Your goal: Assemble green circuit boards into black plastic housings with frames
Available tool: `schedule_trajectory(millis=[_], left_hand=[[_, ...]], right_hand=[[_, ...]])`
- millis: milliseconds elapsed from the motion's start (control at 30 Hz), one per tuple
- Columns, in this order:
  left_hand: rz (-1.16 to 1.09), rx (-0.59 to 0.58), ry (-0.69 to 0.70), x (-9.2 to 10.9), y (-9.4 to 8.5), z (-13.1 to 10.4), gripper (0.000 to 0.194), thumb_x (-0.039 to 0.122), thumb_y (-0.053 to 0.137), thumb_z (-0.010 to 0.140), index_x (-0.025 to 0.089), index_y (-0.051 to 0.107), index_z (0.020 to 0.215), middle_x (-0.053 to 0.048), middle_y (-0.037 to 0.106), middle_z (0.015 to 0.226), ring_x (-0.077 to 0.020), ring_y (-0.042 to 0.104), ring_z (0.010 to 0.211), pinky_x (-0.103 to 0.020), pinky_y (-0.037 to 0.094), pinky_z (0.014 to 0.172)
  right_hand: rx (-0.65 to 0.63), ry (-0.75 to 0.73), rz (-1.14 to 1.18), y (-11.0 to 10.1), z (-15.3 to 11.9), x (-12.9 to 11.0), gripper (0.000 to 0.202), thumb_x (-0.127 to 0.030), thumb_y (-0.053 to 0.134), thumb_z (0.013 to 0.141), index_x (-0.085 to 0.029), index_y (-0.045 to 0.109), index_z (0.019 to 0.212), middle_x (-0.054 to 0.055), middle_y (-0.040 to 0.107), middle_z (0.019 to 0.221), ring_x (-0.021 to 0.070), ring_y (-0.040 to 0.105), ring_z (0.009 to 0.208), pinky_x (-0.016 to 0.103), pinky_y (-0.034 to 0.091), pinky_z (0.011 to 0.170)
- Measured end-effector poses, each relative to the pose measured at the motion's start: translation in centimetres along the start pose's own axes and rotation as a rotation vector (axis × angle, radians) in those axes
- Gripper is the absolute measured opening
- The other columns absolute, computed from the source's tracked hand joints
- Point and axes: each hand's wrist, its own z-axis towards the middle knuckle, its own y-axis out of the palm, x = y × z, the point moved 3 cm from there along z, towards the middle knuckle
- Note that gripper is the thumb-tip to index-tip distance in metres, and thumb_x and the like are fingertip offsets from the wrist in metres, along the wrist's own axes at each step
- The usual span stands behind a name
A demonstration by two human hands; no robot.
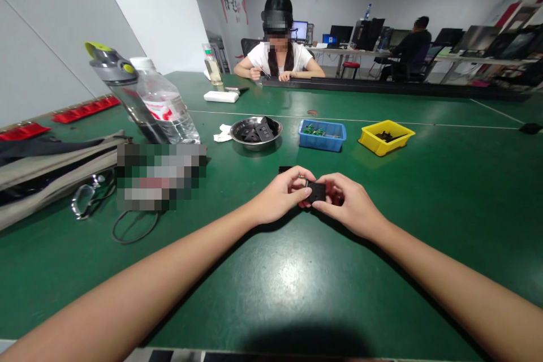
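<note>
The left hand [278, 198] and right hand [354, 203] pinch a black plastic part [317, 193] above the surface [292, 288], beyond the middle of its near edge. Loose black pieces [265, 131] in the metal bowl [257, 146] suggest unfinished work; fingers hide whether anything is joined on.

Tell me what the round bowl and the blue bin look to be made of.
Round bowl: metal, probably stainless steel, polished; its silvery rim and wall catch bright highlights.
Blue bin: likely molded plastic, fairly smooth; even colour throughout and a soft sheen.
</note>
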Motion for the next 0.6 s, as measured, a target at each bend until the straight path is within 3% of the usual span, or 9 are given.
schedule_trajectory(millis=[200, 367, 467, 600], left_hand=[[-0.065, -0.004, -0.046, -0.1, -0.2, 0.1, 0.033, 0.034, 0.074, 0.086, 0.018, 0.053, 0.105, -0.002, 0.07, 0.094, -0.0107, 0.066, 0.073, -0.025, 0.054, 0.071], [-0.034, 0.045, -0.077, -0.3, -0.4, 0.2, 0.033, 0.031, 0.073, 0.086, 0.019, 0.051, 0.107, -0.002, 0.072, 0.093, -0.0092, 0.065, 0.068, -0.024, 0.054, 0.067], [-0.031, 0.044, -0.075, -0.4, -0.4, 0.2, 0.031, 0.028, 0.073, 0.086, 0.018, 0.051, 0.105, -0.002, 0.072, 0.091, -0.0095, 0.066, 0.069, -0.024, 0.054, 0.068], [-0.015, 0.056, -0.061, -0.4, -0.4, 0.2, 0.031, 0.028, 0.075, 0.086, 0.018, 0.053, 0.104, 0.002, 0.069, 0.078, -0.0108, 0.067, 0.07, -0.024, 0.053, 0.071]], right_hand=[[0.027, -0.001, 0.093, -0.9, 0.0, 0.5, 0.016, -0.031, 0.078, 0.081, -0.021, 0.068, 0.086, 0.002, 0.064, 0.083, 0.0141, 0.06, 0.064, 0.028, 0.05, 0.058], [-0.03, 0.184, 0.324, -1.7, 0.5, 1.9, 0.032, -0.048, 0.075, 0.082, -0.019, 0.064, 0.076, 0.0, 0.064, 0.063, 0.0142, 0.057, 0.057, 0.028, 0.048, 0.056], [-0.039, 0.2, 0.375, -2.1, 0.7, 2.3, 0.031, -0.046, 0.076, 0.081, -0.018, 0.063, 0.077, 0.0, 0.065, 0.066, 0.0141, 0.059, 0.059, 0.028, 0.048, 0.058], [-0.129, 0.069, 0.236, -1.7, 0.5, 1.3, 0.029, -0.036, 0.08, 0.078, -0.019, 0.065, 0.098, 0.0, 0.066, 0.08, 0.0134, 0.059, 0.064, 0.027, 0.047, 0.059]])
